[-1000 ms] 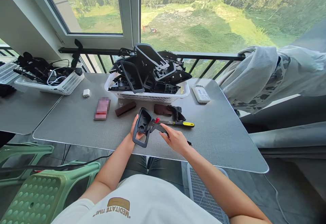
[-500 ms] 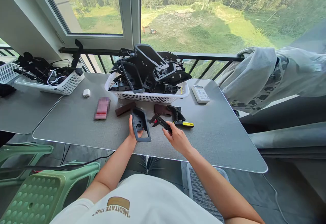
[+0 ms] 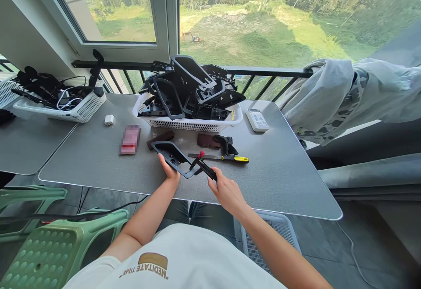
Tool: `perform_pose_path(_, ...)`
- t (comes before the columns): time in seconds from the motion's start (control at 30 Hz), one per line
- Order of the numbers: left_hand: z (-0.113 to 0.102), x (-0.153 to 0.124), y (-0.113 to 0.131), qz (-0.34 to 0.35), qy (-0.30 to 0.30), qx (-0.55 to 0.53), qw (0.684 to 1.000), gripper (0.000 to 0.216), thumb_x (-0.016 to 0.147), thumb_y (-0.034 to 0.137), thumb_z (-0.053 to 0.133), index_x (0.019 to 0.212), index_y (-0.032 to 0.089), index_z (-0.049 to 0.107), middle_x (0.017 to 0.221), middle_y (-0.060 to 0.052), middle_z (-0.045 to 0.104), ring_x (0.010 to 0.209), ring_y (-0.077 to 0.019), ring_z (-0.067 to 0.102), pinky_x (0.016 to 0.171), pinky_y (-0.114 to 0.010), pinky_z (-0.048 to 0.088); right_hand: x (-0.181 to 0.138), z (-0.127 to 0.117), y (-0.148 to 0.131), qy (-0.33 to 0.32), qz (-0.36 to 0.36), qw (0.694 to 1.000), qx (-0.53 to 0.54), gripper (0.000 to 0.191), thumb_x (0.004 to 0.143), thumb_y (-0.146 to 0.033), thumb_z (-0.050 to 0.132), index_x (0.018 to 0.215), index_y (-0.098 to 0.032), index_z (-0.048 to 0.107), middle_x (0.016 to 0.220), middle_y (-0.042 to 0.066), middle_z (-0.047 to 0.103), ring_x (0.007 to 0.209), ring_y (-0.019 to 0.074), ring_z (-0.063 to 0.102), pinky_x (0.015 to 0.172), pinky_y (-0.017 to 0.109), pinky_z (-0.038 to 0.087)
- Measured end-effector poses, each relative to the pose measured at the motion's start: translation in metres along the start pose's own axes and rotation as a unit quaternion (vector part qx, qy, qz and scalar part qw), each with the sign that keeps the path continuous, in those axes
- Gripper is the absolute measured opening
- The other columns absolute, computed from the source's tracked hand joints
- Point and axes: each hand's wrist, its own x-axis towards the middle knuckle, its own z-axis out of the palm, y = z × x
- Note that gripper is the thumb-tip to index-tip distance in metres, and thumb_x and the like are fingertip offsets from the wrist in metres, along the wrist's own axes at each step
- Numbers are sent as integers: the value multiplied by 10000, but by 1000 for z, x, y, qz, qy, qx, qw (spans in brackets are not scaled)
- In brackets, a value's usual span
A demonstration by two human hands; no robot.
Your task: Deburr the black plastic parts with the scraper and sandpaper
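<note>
My left hand [image 3: 170, 169] is closed on a dark grey plastic frame [image 3: 169, 148] with a rounded rim and an opening at its near end. The frame is tilted above the table. In my right hand [image 3: 226, 188] is a black caliper [image 3: 206, 168], its jaws at the frame's near right edge; whether they touch it I cannot tell. Behind the caliper lies a file with a yellow and black handle [image 3: 241, 159]. Beside the file are a dark brown block [image 3: 208, 140] and a crumpled black cloth or glove [image 3: 226, 144]. Another brown block [image 3: 160, 139] lies behind the frame.
A white basket [image 3: 187, 124] heaped with black plastic parts stands at the table's back. A second basket [image 3: 88, 110] with cables is at the left. A white calculator-like device [image 3: 257, 120], a white plug adapter [image 3: 109, 120] and a blurred pink packet [image 3: 130, 139] lie on the grey table [image 3: 279, 175].
My left hand has turned the frame from near upright to a slant, its far end swinging left. The caliper in my right hand has come to the frame's near edge.
</note>
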Motion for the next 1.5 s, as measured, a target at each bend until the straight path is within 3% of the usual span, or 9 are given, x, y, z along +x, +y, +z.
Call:
perform_pose_path(0.1, 0, -1, -1, 6, -1, -1, 1000, 564, 937, 611, 289, 1182, 266, 662, 1086, -69, 719, 1147, -275, 607, 871, -343, 519, 0, 2, -3, -17, -4, 1000, 6, 332, 968, -287, 427, 1262, -166, 524, 779, 66, 766, 628, 251, 711, 540, 292, 416)
perform_pose_path(0.3, -3, 0, -4, 28, -5, 7, 1000, 452, 917, 508, 356, 1170, 266, 641, 1028, -40, 720, 1053, -211, 647, 834, -292, 499, 0, 5, 4, 8, -61, 998, 34, 375, 985, -294, 403, 1320, -169, 517, 1030, 122, 767, 737, 263, 738, 572, 311, 498)
perform_pose_path(0.53, -8, 3, -7, 41, -3, 11, 999, 346, 863, 404, 425, 1103, 262, 630, 923, -15, 704, 951, -182, 657, 788, -265, 477, 3, 10, 14, 32, -58, 998, 13, 390, 989, -303, 420, 1351, -211, 528, 867, 77, 784, 631, 252, 726, 515, 295, 483)
perform_pose_path(0.83, -7, 2, -6, 37, 1, 6, 999, 327, 868, 346, 404, 1101, 252, 613, 933, -19, 693, 933, -180, 651, 774, -263, 478, 4, 11, 14, 26, -44, 998, 36, 357, 982, -317, 439, 1277, -177, 582, 805, 77, 778, 664, 269, 733, 540, 301, 480)
perform_pose_path(1.07, -9, 4, -9, 40, 6, 14, 999, 296, 863, 367, 449, 1059, 244, 633, 911, -13, 699, 943, -173, 658, 805, -268, 489, 7, 11, 14, 21, 28, 989, 147, 360, 925, -373, 504, 1218, -200, 620, 805, 87, 766, 679, 289, 712, 584, 325, 470)
perform_pose_path(1.17, -10, 5, -9, 46, 13, 26, 999, 294, 858, 410, 493, 1054, 244, 638, 934, -15, 702, 979, -171, 654, 822, -265, 490, 12, 8, 19, 42, 57, 981, 183, 373, 924, -405, 485, 1210, -203, 613, 847, 96, 761, 658, 272, 692, 581, 324, 455)
perform_pose_path(1.27, -9, 4, -9, 54, 18, 41, 998, 318, 834, 434, 566, 1084, 247, 627, 1029, -24, 696, 1043, -169, 640, 844, -260, 485, 17, 5, 20, 62, 82, 965, 243, 446, 934, -485, 442, 1211, -171, 595, 758, 76, 731, 600, 233, 646, 557, 308, 444)
perform_pose_path(1.4, -7, -7, -9, 63, 6, 73, 995, 413, 779, 420, 682, 1153, 275, 585, 1164, -22, 670, 1126, -176, 614, 885, -268, 471, 19, 7, 2, 48, 65, 935, 345, 616, 908, -644, 398, 1166, -126, 610, 611, 29, 677, 487, 162, 543, 485, 268, 410)
perform_pose_path(1.5, -5, -20, -9, 54, -35, 109, 992, 540, 718, 383, 765, 1202, 297, 543, 1218, -14, 656, 1191, -175, 583, 967, -272, 434, 21, 15, -20, 44, 47, 908, 415, 686, 885, -681, 422, 1253, -121, 570, 690, 41, 713, 447, 121, 465, 449, 256, 370)
